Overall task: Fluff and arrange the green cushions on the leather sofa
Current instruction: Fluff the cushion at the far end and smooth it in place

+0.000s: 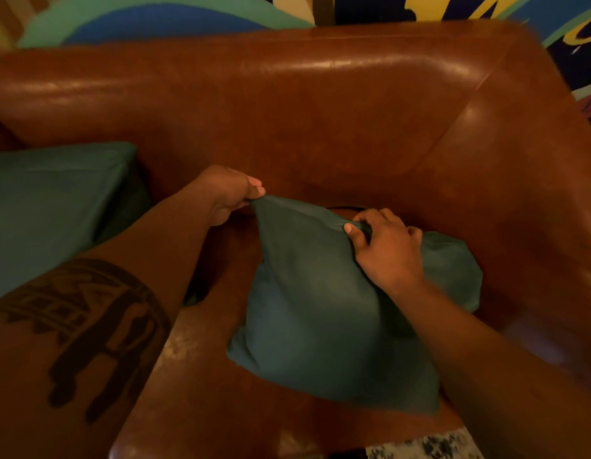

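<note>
**Cushion Handling: Risks and Inventory**

The held cushion (320,313) lies on the sofa (320,104) seat, near the right armrest. The left hand (227,193) pinches its upper corner; the right hand (383,250) grips bunched fabric along the top edge.

Risks:
- Pulling on fabric alone may strain the seam or shift the cover instead of redistributing the filling.
- A slipped pinch drops the cushion flat.

Count: two green cushions, the second (52,207) resting at left; one sofa.

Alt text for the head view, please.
Both hands pinch the top edge of a green cushion on a brown leather sofa: left hand, right hand. A second green cushion leans at the left.
</note>
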Available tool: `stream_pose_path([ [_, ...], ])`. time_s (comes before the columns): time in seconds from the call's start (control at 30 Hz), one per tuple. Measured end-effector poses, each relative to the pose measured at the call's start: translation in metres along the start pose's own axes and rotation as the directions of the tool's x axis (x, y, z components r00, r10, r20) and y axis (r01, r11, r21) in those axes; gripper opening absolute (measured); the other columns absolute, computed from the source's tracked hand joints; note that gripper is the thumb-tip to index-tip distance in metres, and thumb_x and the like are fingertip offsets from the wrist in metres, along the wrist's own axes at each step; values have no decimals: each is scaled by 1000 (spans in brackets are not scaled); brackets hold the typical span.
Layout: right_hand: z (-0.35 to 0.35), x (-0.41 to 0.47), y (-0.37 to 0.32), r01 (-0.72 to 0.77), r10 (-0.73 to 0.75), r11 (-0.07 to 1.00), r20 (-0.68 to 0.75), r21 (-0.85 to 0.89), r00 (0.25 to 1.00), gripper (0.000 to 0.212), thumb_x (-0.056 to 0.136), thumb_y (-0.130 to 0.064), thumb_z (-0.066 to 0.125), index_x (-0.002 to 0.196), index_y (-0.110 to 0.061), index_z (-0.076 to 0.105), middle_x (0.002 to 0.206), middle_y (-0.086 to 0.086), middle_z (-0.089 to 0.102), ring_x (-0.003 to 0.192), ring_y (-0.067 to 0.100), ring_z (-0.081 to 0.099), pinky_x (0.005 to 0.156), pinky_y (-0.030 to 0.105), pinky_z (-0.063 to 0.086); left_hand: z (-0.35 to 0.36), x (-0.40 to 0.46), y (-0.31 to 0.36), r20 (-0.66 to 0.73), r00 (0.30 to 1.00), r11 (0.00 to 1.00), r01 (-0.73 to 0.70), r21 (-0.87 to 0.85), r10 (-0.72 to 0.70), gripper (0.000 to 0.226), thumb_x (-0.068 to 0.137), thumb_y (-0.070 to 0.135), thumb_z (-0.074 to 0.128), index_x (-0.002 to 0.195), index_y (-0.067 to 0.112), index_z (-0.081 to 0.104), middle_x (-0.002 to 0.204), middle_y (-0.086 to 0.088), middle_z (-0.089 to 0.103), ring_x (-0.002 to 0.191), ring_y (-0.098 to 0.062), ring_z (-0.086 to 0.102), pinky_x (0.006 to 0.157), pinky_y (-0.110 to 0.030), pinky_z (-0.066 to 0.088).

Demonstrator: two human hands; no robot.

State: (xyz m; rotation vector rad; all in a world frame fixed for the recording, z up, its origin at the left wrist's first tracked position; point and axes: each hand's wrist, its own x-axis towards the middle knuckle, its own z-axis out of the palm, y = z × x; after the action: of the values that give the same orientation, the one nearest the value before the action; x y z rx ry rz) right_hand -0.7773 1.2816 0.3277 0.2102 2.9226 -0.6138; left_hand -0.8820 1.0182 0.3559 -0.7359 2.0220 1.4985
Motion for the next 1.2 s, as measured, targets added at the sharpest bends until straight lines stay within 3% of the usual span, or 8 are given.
stream_pose_path([
  [0.2,0,-2,-1,14,-14,1000,-29,-17,999,31,101,-55,48,118,-35,63,121,-5,59,120,22,56,100,47,33,1,6,10,-141,989,996,-44,82,55,26,74,-9,84,75,12,67,106,-11,70,112,-28,67,98,-36,57],
  [0.37,3,-9,3,17,-17,1000,-99,-2,995,29,100,-53,50,116,-33,63,118,-5,60,117,22,57,98,46,34,3,1,7,-217,970,971,-55,233,107,26,75,24,90,91,13,73,114,-11,74,110,-28,70,99,-39,56],
  [0.47,6,-10,3,27,-28,1000,-123,-9,992,29,100,-52,50,115,-32,64,117,-5,60,114,22,58,96,45,33,2,-7,-2,-131,985,973,135,189,-111,45,93,43,72,118,6,64,115,-14,69,93,-28,69,72,-39,59],
  [0.63,8,-14,2,51,-50,999,-156,-1,986,28,100,-52,50,113,-32,64,114,-6,61,111,21,58,93,44,33,6,-3,-3,-152,987,994,73,86,-59,11,93,7,73,90,4,63,104,-15,65,75,-18,62,40,-23,51],
  [0.87,5,-18,1,88,-78,996,-220,34,972,24,100,-48,55,108,-29,67,109,-8,64,106,19,59,88,41,31,3,-4,-11,-216,944,805,-78,588,249,34,96,36,69,107,5,76,114,-16,74,110,-36,68,97,-45,56],
  [0.93,4,-17,-4,120,-106,992,-238,48,966,22,100,-46,57,105,-28,68,107,-8,65,105,19,60,86,40,31,1,-7,-12,-234,929,708,-42,705,288,43,103,40,55,112,2,74,121,-18,71,118,-36,64,100,-43,52],
  [1.1,5,-2,-35,162,-141,985,-259,65,956,20,97,-45,61,93,-27,69,98,-7,65,99,20,60,84,39,29,-10,-11,-12,-430,843,746,53,664,324,41,99,35,59,117,-1,64,125,-27,63,114,-47,62,86,-45,49],
  [1.2,7,-3,-49,150,-128,986,-253,67,959,21,96,-45,61,92,-26,70,98,-6,64,101,21,59,86,40,30,-3,-26,-9,-435,828,619,142,773,354,49,98,35,55,134,1,52,141,-23,47,126,-46,49,98,-55,43],
])
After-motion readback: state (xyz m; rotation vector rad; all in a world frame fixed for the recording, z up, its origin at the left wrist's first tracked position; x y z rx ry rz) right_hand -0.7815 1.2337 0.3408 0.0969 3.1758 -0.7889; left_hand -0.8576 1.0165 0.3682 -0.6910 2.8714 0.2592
